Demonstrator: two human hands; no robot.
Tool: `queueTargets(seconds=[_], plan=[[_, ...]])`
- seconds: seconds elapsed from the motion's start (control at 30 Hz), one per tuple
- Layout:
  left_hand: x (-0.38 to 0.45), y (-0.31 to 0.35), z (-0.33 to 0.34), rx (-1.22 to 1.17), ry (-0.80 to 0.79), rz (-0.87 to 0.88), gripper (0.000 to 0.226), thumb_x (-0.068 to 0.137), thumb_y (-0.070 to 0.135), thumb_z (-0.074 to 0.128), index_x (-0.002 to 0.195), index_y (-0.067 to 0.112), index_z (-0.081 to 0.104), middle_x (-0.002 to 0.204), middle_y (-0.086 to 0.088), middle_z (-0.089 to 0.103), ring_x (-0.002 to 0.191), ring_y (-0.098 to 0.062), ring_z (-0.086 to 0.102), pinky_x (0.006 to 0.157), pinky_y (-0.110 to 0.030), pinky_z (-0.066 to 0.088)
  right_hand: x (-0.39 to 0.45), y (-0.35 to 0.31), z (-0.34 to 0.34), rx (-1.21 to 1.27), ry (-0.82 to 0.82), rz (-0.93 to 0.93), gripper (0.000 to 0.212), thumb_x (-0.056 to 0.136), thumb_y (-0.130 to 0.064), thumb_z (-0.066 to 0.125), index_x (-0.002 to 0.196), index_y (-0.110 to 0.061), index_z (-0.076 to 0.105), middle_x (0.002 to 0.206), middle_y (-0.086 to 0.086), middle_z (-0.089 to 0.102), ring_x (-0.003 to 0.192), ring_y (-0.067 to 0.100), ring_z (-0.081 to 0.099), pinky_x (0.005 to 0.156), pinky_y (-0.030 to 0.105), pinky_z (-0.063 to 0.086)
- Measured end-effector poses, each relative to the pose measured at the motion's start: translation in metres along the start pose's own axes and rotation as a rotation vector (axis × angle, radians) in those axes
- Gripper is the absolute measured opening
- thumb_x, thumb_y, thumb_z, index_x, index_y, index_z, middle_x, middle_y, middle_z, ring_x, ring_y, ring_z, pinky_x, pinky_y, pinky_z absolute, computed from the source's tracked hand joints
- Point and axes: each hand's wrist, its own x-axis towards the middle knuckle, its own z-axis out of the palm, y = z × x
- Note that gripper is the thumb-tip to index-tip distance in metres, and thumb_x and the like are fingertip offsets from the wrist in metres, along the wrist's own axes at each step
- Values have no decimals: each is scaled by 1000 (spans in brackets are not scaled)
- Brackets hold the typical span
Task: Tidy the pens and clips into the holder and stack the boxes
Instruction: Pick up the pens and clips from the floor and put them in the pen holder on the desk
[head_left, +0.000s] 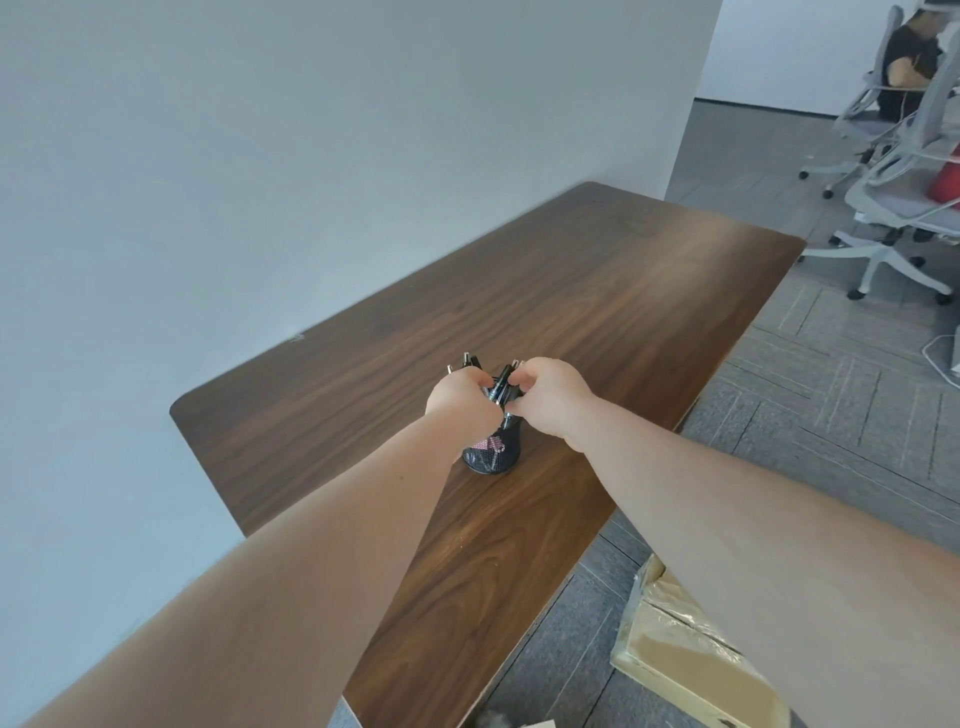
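Observation:
A black mesh holder (492, 453) stands upright near the middle of the brown wooden table (597, 312). Several black pens (500, 387) stick out of its top. My left hand (457, 402) curls round the pens and the holder's rim from the left. My right hand (550, 402) pinches the pens from the right, fingers bent over the rim. Something pink (491, 444) shows through the mesh low in the holder. No clips or boxes show on the table top.
A grey wall (260, 156) runs along the table's far side. A flat cardboard package (685, 660) wrapped in plastic lies on the grey carpet at lower right. Grey office chairs (893, 208) and a seated person (906, 57) are at the back right.

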Motion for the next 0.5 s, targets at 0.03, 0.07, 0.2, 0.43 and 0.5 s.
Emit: queueTargets(seconds=[0.03,0.07,0.2,0.43,0.5], plan=[[-3,0,0,3,6,0,49,86,3,51,133,17,52,132,-6,54,114,-26,56,90,-32,50,-5,2,-2,7,-3,-10,45,88,-11,66,131,-11,54,135,7,56,123,25,53,102,36,45],[-7,0,1,4,9,-3,48,85,3,51,132,17,53,130,-6,56,112,-25,57,88,-32,50,-10,5,-3,13,-5,-15,46,87,-12,67,132,-12,54,135,7,56,122,25,53,101,35,45],[-29,-1,7,28,16,-15,48,85,5,55,131,18,53,126,-6,57,105,-25,58,80,-30,50,-34,22,-8,4,-16,-27,47,87,-11,67,132,-14,53,134,6,55,121,24,53,98,34,45],[-102,-9,28,23,62,-39,47,88,13,55,135,21,48,131,-5,53,110,-25,57,77,-26,45,-91,57,-15,-35,-34,-49,44,88,-12,66,130,-16,54,134,7,55,118,26,54,98,36,48],[-133,-16,39,-16,80,-78,49,88,14,55,135,22,48,133,-4,53,112,-25,56,82,-27,47,-115,72,-10,-29,-61,-53,42,88,-13,66,129,-16,55,132,6,56,113,25,56,94,35,50]])
